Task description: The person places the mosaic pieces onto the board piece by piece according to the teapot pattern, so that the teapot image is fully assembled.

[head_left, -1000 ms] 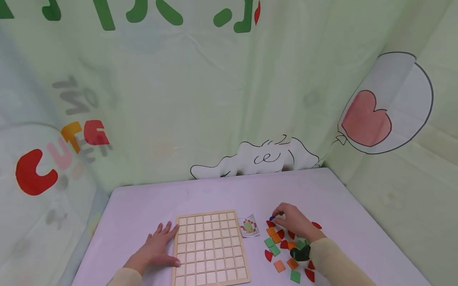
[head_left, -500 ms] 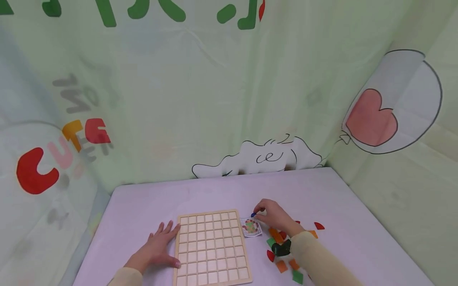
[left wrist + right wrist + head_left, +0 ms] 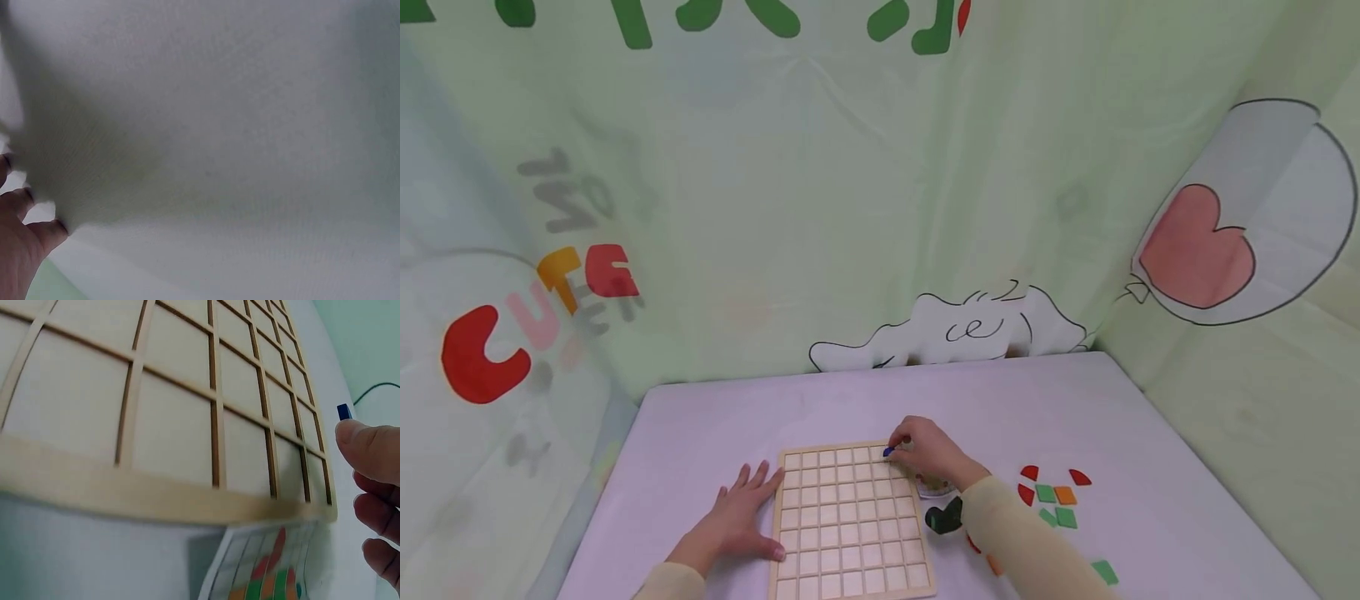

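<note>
A wooden grid board (image 3: pixel 848 517) with square cells lies on the table. My left hand (image 3: pixel 737 518) rests along its left edge, fingers spread and straight, thumb at the lower frame. Between thumb and fingertip my right hand (image 3: pixel 928 454) pinches a small dark blue piece (image 3: pixel 889 451), close over the board's far right corner. In the right wrist view the blue piece (image 3: pixel 344 412) sticks out past the thumb, beside the board frame (image 3: pixel 112 487). A patterned picture card (image 3: pixel 262 569) lies against the board's right side, partly hidden by the right hand in the head view.
Right of the board lie loose flat pieces: red wedges (image 3: pixel 1079 477), green squares (image 3: pixel 1066 517) and an orange square (image 3: pixel 1065 495). The right sleeve (image 3: pixel 1026 533) covers some of them. A dark green object (image 3: pixel 944 517) shows beside that sleeve. Pale curtains (image 3: pixel 775 208) stand behind the table.
My right hand has carried the blue piece leftward from the loose pieces, past the card, to the board's far right corner. The left hand keeps its place on the board's edge.
</note>
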### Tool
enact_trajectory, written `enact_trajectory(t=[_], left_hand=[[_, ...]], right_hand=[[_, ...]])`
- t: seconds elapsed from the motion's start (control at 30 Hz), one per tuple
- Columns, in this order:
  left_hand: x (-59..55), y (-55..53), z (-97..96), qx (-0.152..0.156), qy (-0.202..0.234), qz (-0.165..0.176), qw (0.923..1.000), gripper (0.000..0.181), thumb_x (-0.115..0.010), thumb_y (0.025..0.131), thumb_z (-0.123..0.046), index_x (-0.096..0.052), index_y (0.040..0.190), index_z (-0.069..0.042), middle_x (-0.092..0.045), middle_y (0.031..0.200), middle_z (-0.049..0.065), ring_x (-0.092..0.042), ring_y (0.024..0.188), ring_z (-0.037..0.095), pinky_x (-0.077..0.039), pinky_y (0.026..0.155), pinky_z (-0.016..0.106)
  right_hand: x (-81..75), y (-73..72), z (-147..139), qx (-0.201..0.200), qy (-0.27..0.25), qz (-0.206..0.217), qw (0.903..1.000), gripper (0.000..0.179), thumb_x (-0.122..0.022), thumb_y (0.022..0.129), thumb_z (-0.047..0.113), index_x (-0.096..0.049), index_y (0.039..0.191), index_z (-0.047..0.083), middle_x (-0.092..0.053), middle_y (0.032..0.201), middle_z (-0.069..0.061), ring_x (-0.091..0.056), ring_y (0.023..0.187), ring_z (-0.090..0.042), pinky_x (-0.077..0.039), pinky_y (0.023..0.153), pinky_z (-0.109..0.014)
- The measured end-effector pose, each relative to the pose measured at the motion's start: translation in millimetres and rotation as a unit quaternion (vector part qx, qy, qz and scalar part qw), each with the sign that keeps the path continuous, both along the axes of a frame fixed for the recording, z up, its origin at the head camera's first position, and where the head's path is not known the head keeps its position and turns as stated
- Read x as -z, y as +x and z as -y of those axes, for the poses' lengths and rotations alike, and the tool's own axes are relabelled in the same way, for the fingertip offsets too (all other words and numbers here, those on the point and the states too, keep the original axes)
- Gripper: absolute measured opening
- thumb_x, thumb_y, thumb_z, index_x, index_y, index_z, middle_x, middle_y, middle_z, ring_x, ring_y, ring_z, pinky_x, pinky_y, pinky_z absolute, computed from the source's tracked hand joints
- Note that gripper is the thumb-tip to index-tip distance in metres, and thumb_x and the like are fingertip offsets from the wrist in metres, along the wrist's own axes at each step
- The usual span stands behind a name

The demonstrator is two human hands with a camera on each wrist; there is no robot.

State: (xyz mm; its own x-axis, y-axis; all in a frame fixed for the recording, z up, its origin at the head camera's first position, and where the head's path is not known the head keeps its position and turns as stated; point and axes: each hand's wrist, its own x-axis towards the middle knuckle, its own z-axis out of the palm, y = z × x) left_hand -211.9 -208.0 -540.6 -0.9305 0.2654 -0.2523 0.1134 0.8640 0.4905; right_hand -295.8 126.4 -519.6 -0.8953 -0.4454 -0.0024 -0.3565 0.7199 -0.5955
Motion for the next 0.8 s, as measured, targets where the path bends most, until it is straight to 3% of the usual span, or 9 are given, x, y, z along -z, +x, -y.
enact_trajectory(t=[0.27,0.53,0.8], left_hand=[[2.4,-1.3,-0.1,-0.005,0.000,0.005,1.0000,0.124,-0.097,0.056,-0.048,-0.038,0.158,-0.008,-0.025,0.166,0.027,-0.011,0.154,0.056,-0.014,0.113,0.081],[-0.3,-0.4,-0.9,-0.009,0.001,0.004,1.0000,0.123,-0.098,0.056,-0.046,-0.039,0.157,-0.008,-0.027,0.166,0.027,-0.012,0.153,0.056,-0.014,0.114,0.081],[-1.1,0.2,-2.2,-0.018,-0.005,0.007,0.9998,0.123,-0.098,0.056,-0.046,-0.039,0.158,-0.010,-0.026,0.166,0.025,-0.011,0.154,0.055,-0.013,0.115,0.079]], right_hand=[[5.5,-11.6,24,-0.025,0.003,0.007,0.9996,0.006,-0.079,0.089,0.012,-0.077,0.093,0.008,-0.066,0.091,0.000,-0.059,0.085,-0.014,-0.054,0.079,-0.034],[14.0,-16.8,44,-0.061,0.009,-0.018,0.9979,0.007,-0.078,0.089,0.011,-0.076,0.092,0.005,-0.066,0.088,-0.002,-0.058,0.080,-0.013,-0.054,0.075,-0.032],[17.1,-18.2,59,-0.054,0.026,-0.008,0.9982,0.008,-0.078,0.090,0.014,-0.076,0.092,0.007,-0.064,0.087,0.001,-0.056,0.079,-0.011,-0.052,0.074,-0.030]])
